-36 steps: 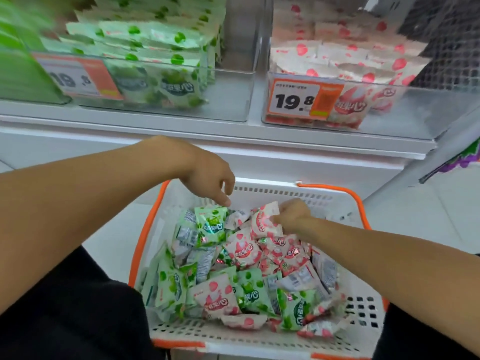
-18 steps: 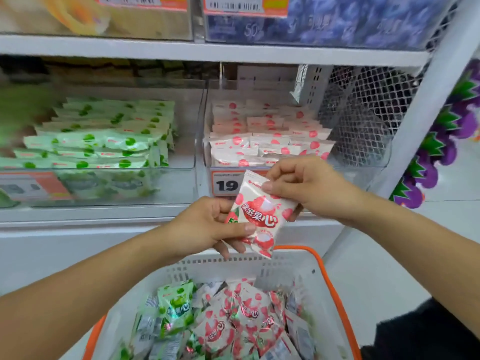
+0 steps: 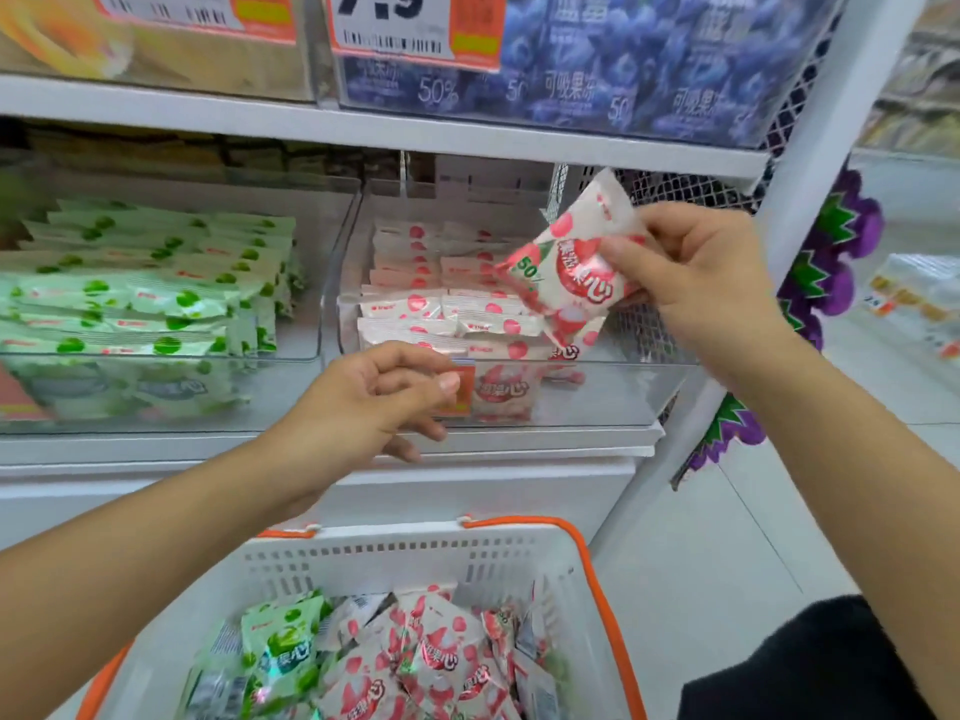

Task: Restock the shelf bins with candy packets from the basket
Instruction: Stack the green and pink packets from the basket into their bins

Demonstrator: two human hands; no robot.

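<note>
Above the right-hand clear shelf bin (image 3: pixel 623 392), the right hand (image 3: pixel 691 283) pinches a pink-and-white candy packet (image 3: pixel 571 262) by its right edge, grip clamped on the film, the packet tilted and held over the stacked pink packets (image 3: pixel 441 314) inside. The left hand (image 3: pixel 374 397) hangs in front of the bin with loosely curled fingers, holding nothing. Below, the white basket (image 3: pixel 415 558) with orange trim holds more pink and green packets. The packet looks light, soft and crinkly, its glossy wrapper likely slippery; a pinch along a sealed edge seems the surest hold. Green packets (image 3: pixel 145 304) fill the bin to the left.
</note>
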